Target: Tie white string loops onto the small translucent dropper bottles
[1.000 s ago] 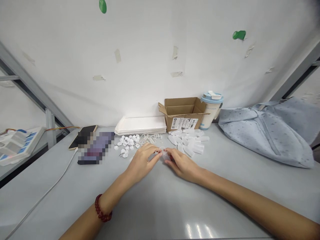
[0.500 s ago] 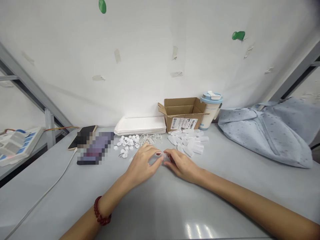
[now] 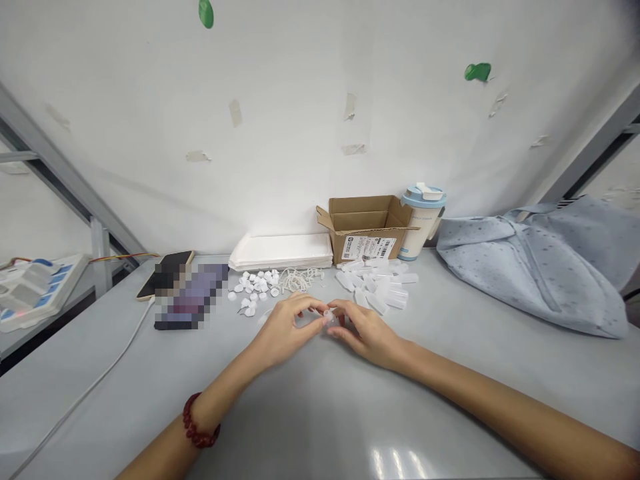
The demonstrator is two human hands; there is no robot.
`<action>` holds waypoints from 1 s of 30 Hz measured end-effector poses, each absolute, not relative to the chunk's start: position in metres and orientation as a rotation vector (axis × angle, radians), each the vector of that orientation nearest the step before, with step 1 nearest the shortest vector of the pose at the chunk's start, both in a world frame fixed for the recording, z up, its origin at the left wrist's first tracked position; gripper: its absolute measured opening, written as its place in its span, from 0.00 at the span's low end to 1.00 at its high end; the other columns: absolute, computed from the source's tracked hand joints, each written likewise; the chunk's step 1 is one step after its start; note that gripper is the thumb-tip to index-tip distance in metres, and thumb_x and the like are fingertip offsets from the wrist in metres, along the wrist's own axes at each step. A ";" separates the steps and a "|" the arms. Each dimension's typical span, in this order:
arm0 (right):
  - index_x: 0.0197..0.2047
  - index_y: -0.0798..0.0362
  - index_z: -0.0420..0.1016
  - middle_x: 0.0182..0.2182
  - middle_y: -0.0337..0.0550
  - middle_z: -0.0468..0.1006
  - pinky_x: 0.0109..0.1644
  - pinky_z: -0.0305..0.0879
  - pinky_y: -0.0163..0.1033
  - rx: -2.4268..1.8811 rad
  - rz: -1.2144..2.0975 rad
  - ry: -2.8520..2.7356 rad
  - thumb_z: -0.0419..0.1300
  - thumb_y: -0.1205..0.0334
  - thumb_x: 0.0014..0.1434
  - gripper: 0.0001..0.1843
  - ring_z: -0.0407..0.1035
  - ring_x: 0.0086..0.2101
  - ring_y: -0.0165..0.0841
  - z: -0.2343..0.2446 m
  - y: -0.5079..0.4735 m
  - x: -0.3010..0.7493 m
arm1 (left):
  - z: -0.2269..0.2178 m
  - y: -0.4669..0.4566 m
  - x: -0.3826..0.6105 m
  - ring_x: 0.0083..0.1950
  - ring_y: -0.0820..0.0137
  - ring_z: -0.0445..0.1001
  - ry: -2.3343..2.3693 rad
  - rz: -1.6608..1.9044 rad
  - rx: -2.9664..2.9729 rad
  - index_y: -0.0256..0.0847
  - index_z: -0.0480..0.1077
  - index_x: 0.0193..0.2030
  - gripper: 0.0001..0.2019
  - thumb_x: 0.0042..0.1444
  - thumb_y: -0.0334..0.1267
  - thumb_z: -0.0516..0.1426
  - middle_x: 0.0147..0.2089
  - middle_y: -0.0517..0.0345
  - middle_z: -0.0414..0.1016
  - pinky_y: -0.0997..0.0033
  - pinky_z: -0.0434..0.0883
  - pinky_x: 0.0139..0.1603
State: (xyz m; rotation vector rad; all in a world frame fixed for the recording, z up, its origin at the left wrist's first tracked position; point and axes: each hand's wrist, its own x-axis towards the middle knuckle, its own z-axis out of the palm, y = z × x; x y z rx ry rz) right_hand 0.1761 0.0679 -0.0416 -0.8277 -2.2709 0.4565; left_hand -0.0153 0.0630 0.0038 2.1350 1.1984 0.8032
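My left hand (image 3: 290,327) pinches a small translucent plastic tube (image 3: 329,317) between thumb and fingers, just above the grey table. From the other side, my right hand (image 3: 371,333) has its thumb and fingertips closed around the same piece. One round end of the tube shows; the fingers hide much of the rest. Beyond my right hand lies a pile of translucent plastic tubes (image 3: 383,288). Small white caps (image 3: 257,282) are scattered beyond my left hand, beside a heap of thin whitish loops (image 3: 295,279).
A stack of white envelopes (image 3: 287,250) and an open cardboard box (image 3: 373,230) stand by the wall. Right of them are a lidded cup (image 3: 419,223) and a pale blue cloth bag (image 3: 530,273). A phone (image 3: 165,277) with a white cable (image 3: 100,377) lies left, beside a pixelated item (image 3: 193,297).
The tube has turned between my fingers, so its round end now shows. My left thumb and fingers have drawn closer together, while the right hand has barely moved.
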 end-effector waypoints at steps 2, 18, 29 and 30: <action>0.52 0.55 0.58 0.33 0.46 0.73 0.33 0.66 0.37 -0.812 0.423 -2.255 0.49 0.57 0.64 0.16 0.67 0.29 0.32 -0.041 0.067 0.176 | 0.002 0.063 -0.016 0.43 0.67 0.71 1.209 0.801 2.145 0.44 0.72 0.38 0.06 0.55 0.36 0.55 0.40 0.59 0.75 0.67 0.68 0.44; 0.38 0.53 0.64 0.23 0.36 0.69 0.26 0.60 0.33 -1.124 0.715 -1.993 0.57 0.56 0.58 0.10 0.63 0.23 0.28 -0.040 0.069 0.172 | -0.005 0.052 -0.009 0.50 0.61 0.64 1.052 0.849 2.830 0.39 0.63 0.49 0.13 0.56 0.35 0.55 0.48 0.49 0.68 0.58 0.66 0.49; 0.36 0.54 0.65 0.23 0.35 0.70 0.24 0.63 0.33 -1.109 1.235 -1.673 0.59 0.58 0.55 0.10 0.64 0.20 0.26 -0.036 0.062 0.161 | -0.004 0.048 -0.003 0.48 0.56 0.65 1.171 0.634 2.978 0.37 0.64 0.44 0.10 0.55 0.34 0.55 0.46 0.46 0.70 0.57 0.67 0.44; 0.37 0.55 0.65 0.24 0.35 0.70 0.24 0.63 0.33 -1.097 1.257 -1.679 0.59 0.58 0.55 0.11 0.64 0.20 0.26 -0.036 0.061 0.161 | -0.002 0.048 -0.005 0.47 0.56 0.65 1.162 0.624 2.958 0.37 0.65 0.43 0.09 0.54 0.34 0.54 0.45 0.47 0.70 0.57 0.66 0.44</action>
